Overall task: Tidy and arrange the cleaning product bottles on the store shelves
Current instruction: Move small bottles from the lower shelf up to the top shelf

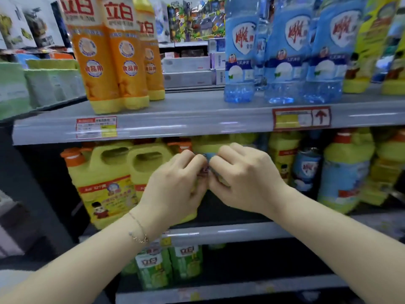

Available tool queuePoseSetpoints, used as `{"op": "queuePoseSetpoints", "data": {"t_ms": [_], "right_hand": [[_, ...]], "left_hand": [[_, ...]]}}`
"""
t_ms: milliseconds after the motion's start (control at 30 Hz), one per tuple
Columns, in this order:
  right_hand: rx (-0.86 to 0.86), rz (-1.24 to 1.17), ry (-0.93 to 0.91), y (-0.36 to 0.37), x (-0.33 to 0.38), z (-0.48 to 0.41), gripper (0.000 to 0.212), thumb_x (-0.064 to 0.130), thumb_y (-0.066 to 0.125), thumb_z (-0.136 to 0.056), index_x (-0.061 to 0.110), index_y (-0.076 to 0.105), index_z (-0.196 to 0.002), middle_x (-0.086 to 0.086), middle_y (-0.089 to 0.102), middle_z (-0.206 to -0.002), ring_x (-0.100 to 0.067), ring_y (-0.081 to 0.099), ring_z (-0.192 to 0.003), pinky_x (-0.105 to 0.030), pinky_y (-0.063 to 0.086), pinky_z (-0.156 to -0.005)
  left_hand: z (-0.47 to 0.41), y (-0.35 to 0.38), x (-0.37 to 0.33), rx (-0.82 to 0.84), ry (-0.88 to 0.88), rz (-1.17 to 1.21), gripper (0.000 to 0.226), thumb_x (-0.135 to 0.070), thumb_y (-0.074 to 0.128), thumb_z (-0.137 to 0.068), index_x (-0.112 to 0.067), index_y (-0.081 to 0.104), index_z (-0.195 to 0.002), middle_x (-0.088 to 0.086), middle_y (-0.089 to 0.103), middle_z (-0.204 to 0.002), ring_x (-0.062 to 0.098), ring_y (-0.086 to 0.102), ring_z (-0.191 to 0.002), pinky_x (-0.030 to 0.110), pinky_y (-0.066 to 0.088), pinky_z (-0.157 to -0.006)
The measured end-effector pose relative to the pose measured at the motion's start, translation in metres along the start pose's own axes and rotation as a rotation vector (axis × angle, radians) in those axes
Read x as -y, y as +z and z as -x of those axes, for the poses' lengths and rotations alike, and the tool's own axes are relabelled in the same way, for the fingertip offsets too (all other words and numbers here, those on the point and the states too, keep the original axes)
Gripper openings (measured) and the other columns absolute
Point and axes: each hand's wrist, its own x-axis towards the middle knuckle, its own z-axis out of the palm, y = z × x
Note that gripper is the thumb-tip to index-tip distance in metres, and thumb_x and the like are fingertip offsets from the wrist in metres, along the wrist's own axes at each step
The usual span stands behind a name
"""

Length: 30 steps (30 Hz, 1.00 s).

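Both hands meet in front of the middle shelf [241, 232]: the left hand [175, 183] and the right hand [245, 178] have their fingers curled in toward each other and pinch a bottle [209, 157] between them, so neither hand is free. The step in hand looks like straightening or placing this one bottle in the row on that shelf, just right of the yellow jugs [105, 185] with orange caps, where a dark gap shows below the hands. Little of the bottle can be seen: a strip of blue label and a bit of red print between the fingertips, with a yellow-green top above that may be its own or belong to a bottle behind. Its shape, and whether it is upright, cannot be told. It sits at the shelf opening, near the jugs, not plainly resting on the shelf. The next move, as I judge it, calls for setting it down in the gap, label facing out and level with its neighbours, without knocking the jugs on the left or the mixed bottles [306, 170] on the right
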Motion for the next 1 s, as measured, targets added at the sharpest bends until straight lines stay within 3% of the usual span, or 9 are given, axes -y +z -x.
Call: {"op": "queuePoseSetpoints", "data": {"t_ms": [133, 267, 333, 433, 567, 667, 767, 867, 1000], "right_hand": [[0.219, 0.025, 0.095, 0.004, -0.023, 0.047, 0.018, 0.023, 0.054, -0.081, 0.012, 0.056, -0.068, -0.005, 0.053, -0.064, -0.025, 0.049, -0.052, -0.028, 0.034, -0.042], [0.447, 0.075, 0.257, 0.010, -0.055, 0.094, 0.032, 0.037, 0.045, -0.081, 0.014, 0.065, -0.072, -0.003, 0.062, -0.066, -0.026, 0.059, -0.053, -0.024, 0.036, -0.043], [0.495, 0.103, 0.270, 0.015, -0.071, 0.112, 0.035, 0.036, 0.041, -0.080, 0.013, 0.066, -0.073, -0.004, 0.064, -0.071, -0.026, 0.061, -0.059, -0.024, 0.040, -0.044], [0.534, 0.070, 0.304, 0.019, -0.095, 0.130, 0.035, 0.034, 0.040, -0.078, 0.009, 0.064, -0.073, -0.008, 0.062, -0.071, -0.030, 0.060, -0.059, -0.025, 0.040, -0.043], [0.525, 0.109, 0.304, 0.013, -0.117, 0.143, 0.029, 0.031, 0.044, -0.075, 0.010, 0.062, -0.069, -0.007, 0.061, -0.066, -0.026, 0.058, -0.052, -0.020, 0.026, -0.044], [0.534, 0.100, 0.309, 0.010, -0.132, 0.152, 0.028, 0.029, 0.046, -0.076, 0.006, 0.061, -0.070, -0.010, 0.061, -0.066, -0.029, 0.059, -0.053, -0.024, 0.036, -0.042], [0.552, 0.125, 0.306, 0.002, -0.150, 0.161, 0.035, 0.030, 0.046, -0.078, 0.004, 0.069, -0.087, -0.012, 0.066, -0.078, -0.031, 0.062, -0.061, -0.030, 0.047, -0.046], [0.517, 0.125, 0.241, -0.009, -0.162, 0.170, 0.034, 0.030, 0.043, -0.076, 0.006, 0.066, -0.069, -0.010, 0.062, -0.068, -0.029, 0.058, -0.054, -0.025, 0.041, -0.041], [0.496, 0.089, 0.173, -0.017, -0.168, 0.177, 0.029, 0.027, 0.044, -0.077, 0.007, 0.057, -0.060, -0.008, 0.054, -0.060, -0.027, 0.052, -0.049, -0.023, 0.028, -0.043]], "left_hand": [[-0.006, 0.037, -0.020, 0.166, -0.071, 0.030, 0.034, -0.017, 0.067, -0.073, -0.012, 0.057, -0.105, 0.007, 0.057, -0.090, 0.032, 0.061, -0.067, 0.033, 0.050, -0.047], [-0.026, 0.076, -0.049, 0.226, -0.154, 0.130, 0.038, -0.023, 0.062, -0.084, -0.016, 0.054, -0.120, 0.008, 0.055, -0.116, 0.033, 0.058, -0.102, 0.033, 0.048, -0.075], [-0.039, 0.098, -0.057, 0.260, -0.179, 0.076, 0.043, -0.029, 0.057, -0.088, -0.020, 0.047, -0.128, 0.004, 0.051, -0.125, 0.029, 0.053, -0.112, 0.028, 0.039, -0.074], [-0.057, 0.133, -0.066, 0.326, -0.227, 0.196, 0.054, -0.025, 0.060, -0.086, -0.018, 0.041, -0.136, 0.010, 0.050, -0.130, 0.031, 0.052, -0.116, 0.033, 0.046, -0.083], [-0.081, 0.177, -0.080, 0.344, -0.220, 0.388, 0.061, -0.022, 0.063, -0.082, -0.014, 0.041, -0.137, 0.011, 0.058, -0.123, 0.028, 0.056, -0.112, 0.034, 0.049, -0.087], [-0.103, 0.204, -0.098, 0.328, -0.277, 0.561, 0.046, -0.022, 0.068, -0.078, -0.010, 0.051, -0.119, 0.011, 0.062, -0.113, 0.026, 0.059, -0.106, 0.030, 0.048, -0.085], [-0.127, 0.221, -0.110, 0.258, -0.328, 0.622, 0.062, -0.037, 0.069, -0.075, -0.015, 0.044, -0.127, 0.010, 0.056, -0.120, 0.027, 0.054, -0.113, 0.039, 0.048, -0.093], [-0.151, 0.223, -0.124, 0.145, -0.389, 0.728, 0.069, -0.038, 0.070, -0.083, -0.021, 0.033, -0.139, 0.007, 0.060, -0.120, 0.021, 0.059, -0.106, 0.035, 0.050, -0.087], [-0.178, 0.222, -0.143, 0.107, -0.479, 0.690, 0.052, -0.052, 0.063, -0.085, -0.014, 0.054, -0.119, 0.006, 0.067, -0.106, 0.020, 0.062, -0.095, 0.033, 0.051, -0.076]]}}
